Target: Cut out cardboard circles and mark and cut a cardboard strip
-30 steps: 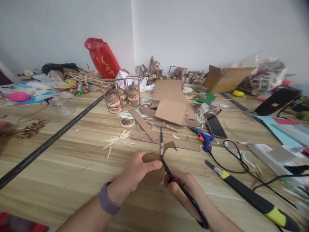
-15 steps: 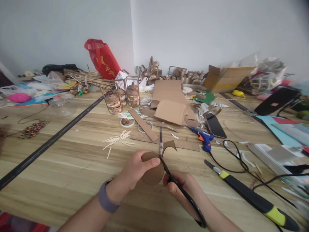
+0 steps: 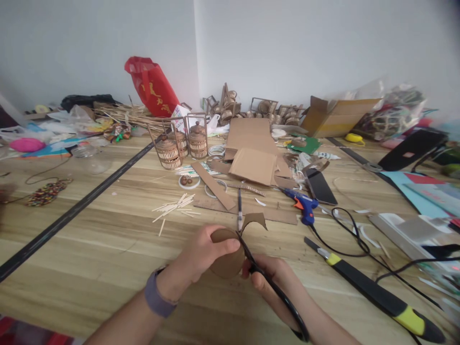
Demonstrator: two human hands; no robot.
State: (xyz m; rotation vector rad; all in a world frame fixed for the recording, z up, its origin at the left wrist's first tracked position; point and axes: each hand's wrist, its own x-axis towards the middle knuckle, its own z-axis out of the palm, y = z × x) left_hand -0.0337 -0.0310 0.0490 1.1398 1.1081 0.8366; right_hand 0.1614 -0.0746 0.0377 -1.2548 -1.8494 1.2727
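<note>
My left hand pinches a round brown cardboard piece, thumb lying across its top edge. My right hand grips black scissors, whose blades meet the cardboard at its upper right edge. A curled cardboard offcut sticks up just beyond the blades. A purple band sits on my left wrist. Both hands hover low over the wooden table.
A blue glue gun with black cord, a black and yellow tool, a phone, flat cardboard, loose wooden sticks, small woven baskets and a red bag lie beyond. A black strip crosses the left side.
The offcut beyond the blades has lifted and spread slightly. Both hands stay almost in place, with only small shifts of the cardboard piece.
</note>
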